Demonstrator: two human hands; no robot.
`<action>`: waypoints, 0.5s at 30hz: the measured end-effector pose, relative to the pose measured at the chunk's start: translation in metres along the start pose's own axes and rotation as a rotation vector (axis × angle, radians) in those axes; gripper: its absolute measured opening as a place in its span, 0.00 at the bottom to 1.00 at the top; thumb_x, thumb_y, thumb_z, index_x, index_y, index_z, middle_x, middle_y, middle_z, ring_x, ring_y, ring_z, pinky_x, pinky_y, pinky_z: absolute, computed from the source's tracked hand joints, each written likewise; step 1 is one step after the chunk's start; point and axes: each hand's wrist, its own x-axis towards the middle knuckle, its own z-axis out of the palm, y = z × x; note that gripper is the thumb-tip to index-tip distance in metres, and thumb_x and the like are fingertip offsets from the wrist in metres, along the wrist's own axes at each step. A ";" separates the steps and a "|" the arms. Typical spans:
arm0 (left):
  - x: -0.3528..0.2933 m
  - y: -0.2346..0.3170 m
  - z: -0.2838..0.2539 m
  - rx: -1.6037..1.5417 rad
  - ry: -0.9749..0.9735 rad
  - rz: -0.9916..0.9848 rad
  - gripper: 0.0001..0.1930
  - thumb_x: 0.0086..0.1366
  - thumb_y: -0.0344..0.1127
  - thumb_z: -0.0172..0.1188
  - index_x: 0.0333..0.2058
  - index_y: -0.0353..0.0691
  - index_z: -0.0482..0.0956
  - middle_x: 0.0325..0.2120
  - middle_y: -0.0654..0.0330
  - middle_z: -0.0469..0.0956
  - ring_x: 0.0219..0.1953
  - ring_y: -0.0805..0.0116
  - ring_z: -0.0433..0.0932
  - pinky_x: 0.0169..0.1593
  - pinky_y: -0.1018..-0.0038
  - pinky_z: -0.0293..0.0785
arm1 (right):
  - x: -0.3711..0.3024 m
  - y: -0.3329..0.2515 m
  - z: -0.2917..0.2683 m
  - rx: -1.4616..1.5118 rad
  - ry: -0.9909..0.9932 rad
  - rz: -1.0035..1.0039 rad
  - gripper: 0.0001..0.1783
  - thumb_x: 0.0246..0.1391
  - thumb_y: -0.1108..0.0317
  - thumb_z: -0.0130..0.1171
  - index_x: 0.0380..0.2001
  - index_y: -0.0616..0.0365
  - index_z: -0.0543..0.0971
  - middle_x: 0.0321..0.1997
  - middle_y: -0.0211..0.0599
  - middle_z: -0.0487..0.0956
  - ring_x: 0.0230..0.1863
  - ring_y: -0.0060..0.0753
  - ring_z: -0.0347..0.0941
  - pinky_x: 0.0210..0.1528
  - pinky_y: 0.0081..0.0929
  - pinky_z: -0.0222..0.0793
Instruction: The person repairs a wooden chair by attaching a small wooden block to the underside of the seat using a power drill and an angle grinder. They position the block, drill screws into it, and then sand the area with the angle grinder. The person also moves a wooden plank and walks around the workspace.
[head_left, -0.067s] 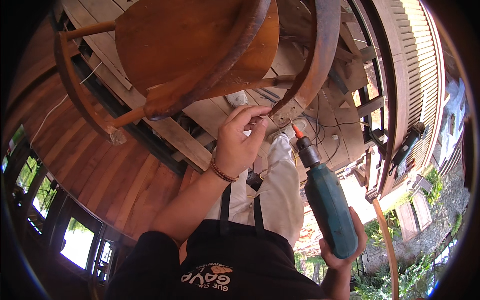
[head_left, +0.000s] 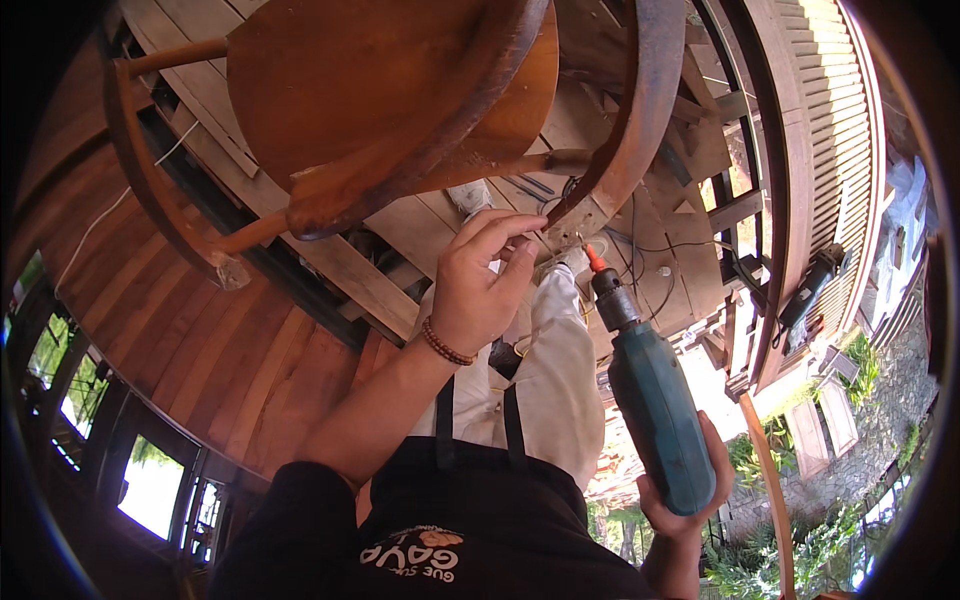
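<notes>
A brown wooden chair (head_left: 390, 90) lies tipped in front of me, its rounded seat and curved frame parts showing. My left hand (head_left: 485, 280), with a beaded bracelet on the wrist, is at the lower end of a curved chair leg (head_left: 640, 130). Its thumb and fingers are drawn together there; whatever they pinch is too small to make out. A teal power drill (head_left: 660, 410) is gripped from behind by my right hand (head_left: 695, 485). Its chuck carries an orange-tipped bit (head_left: 595, 258), which points up toward the leg's end, seemingly just apart from it.
Pale planks (head_left: 390, 290) form a raised platform under the chair, with dark gaps and loose cables. Reddish floorboards (head_left: 240, 370) curve away at left. Another corded power tool (head_left: 812, 285) rests by the slatted bench (head_left: 835, 110) at right. My legs in light trousers (head_left: 555, 370) are below.
</notes>
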 end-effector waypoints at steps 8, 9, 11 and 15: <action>0.004 0.010 -0.011 0.068 -0.034 0.042 0.11 0.63 0.24 0.57 0.43 0.33 0.82 0.40 0.57 0.78 0.38 0.72 0.78 0.41 0.78 0.75 | 0.022 -0.034 0.007 -0.104 0.077 -0.055 0.41 0.35 0.61 0.70 0.54 0.72 0.71 0.41 0.55 0.81 0.40 0.47 0.82 0.43 0.35 0.77; 0.005 0.009 -0.012 0.068 -0.034 0.053 0.11 0.63 0.23 0.57 0.43 0.33 0.82 0.39 0.57 0.78 0.37 0.73 0.78 0.41 0.78 0.74 | 0.024 -0.038 0.006 -0.111 0.075 -0.051 0.40 0.36 0.62 0.69 0.54 0.72 0.71 0.42 0.56 0.81 0.41 0.48 0.82 0.44 0.35 0.77; 0.004 0.008 -0.013 0.054 -0.036 0.054 0.11 0.63 0.23 0.57 0.44 0.33 0.82 0.38 0.57 0.78 0.37 0.73 0.77 0.40 0.78 0.74 | 0.029 -0.048 0.002 -0.197 0.056 -0.112 0.40 0.36 0.63 0.69 0.54 0.71 0.71 0.43 0.57 0.80 0.41 0.51 0.81 0.44 0.37 0.77; 0.003 0.007 -0.014 0.017 -0.081 0.013 0.12 0.62 0.22 0.56 0.44 0.34 0.82 0.36 0.59 0.78 0.35 0.74 0.76 0.39 0.79 0.72 | 0.050 -0.081 -0.005 -0.327 -0.036 -0.108 0.39 0.34 0.65 0.69 0.54 0.69 0.71 0.44 0.58 0.78 0.41 0.56 0.80 0.44 0.41 0.76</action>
